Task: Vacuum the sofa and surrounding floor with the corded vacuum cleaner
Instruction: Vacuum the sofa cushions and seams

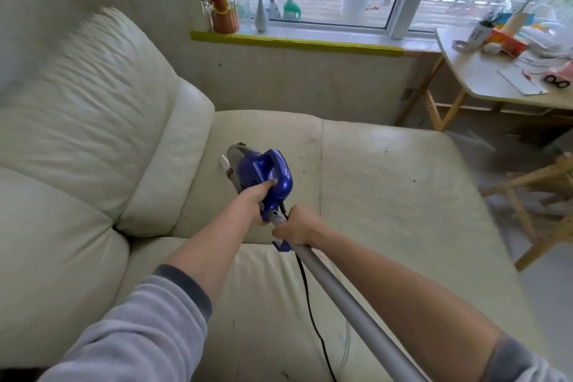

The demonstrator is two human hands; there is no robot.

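Note:
A blue corded vacuum cleaner (266,172) points down at the seat of a cream leather sofa (387,189), its grey and white nozzle end near the back cushion. My left hand (255,195) grips the blue body from the left. My right hand (296,228) grips the grey tube (356,307) just behind the body. A black cord (313,316) hangs from the vacuum over the seat. Crumbs (310,164) lie scattered on the seat around the centre seam and to the right.
Puffy back cushions (83,96) rise on the left. A windowsill (294,40) behind the sofa holds a basket, vases and bottles. At right stand a cluttered wooden table (490,77) and a wooden frame (533,195) on the floor beside the sofa's edge.

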